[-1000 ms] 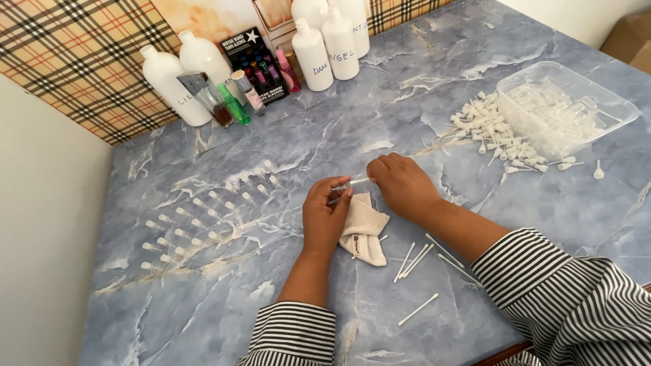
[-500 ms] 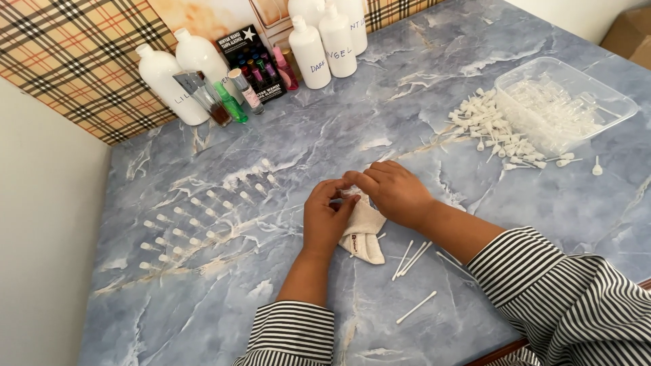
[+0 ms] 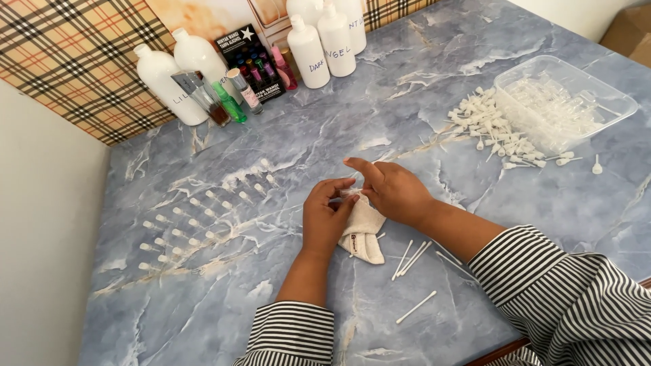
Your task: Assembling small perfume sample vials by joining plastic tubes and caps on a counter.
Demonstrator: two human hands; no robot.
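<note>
A small home perfume-filling workspace is suggested: a blue marble-patterned desk (image 3: pixel 420 88) is set against a plaid-covered wall (image 3: pixel 74 61), with white refill bottles (image 3: pixel 319 41), small tinted vials (image 3: pixel 230 102), and a clear tray (image 3: pixel 563 102) of tiny sprayer parts.

blue marble table (image 3: pixel 434 88) carries white bottles (image 3: pixel 319 42), clear tray (image 3: pixel 614 102), cotton swabs (image 3: pixel 415 256).

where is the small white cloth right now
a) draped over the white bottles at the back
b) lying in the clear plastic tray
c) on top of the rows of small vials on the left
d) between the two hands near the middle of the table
d: the white cloth sits between the left hand and the right hand on the marble table, apart from the clear tray.
</note>
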